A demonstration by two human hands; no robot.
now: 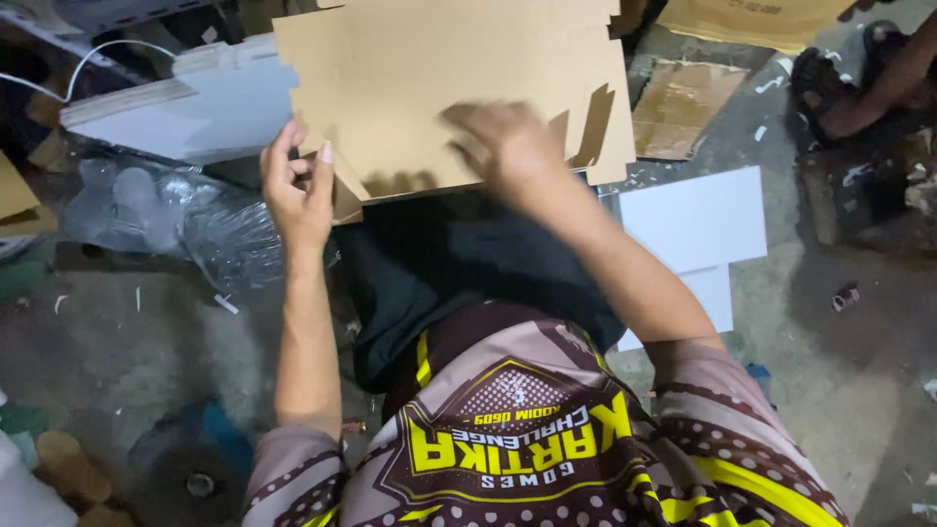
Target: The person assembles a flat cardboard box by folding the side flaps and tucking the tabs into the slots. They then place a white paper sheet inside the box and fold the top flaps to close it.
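Observation:
A flat brown cardboard box blank with cut flaps lies across my lap, over dark cloth. My left hand pinches the blank's near left corner between thumb and fingers. Spread flat on the sheet's lower middle, my right hand looks blurred and presses down on it. A second cardboard layer shows under the top sheet at its right edge.
White boards lie on the concrete floor at right. A stack of white and wooden boards sits at upper left, crumpled clear plastic below it. Another person's foot rests at top right, beside more cardboard.

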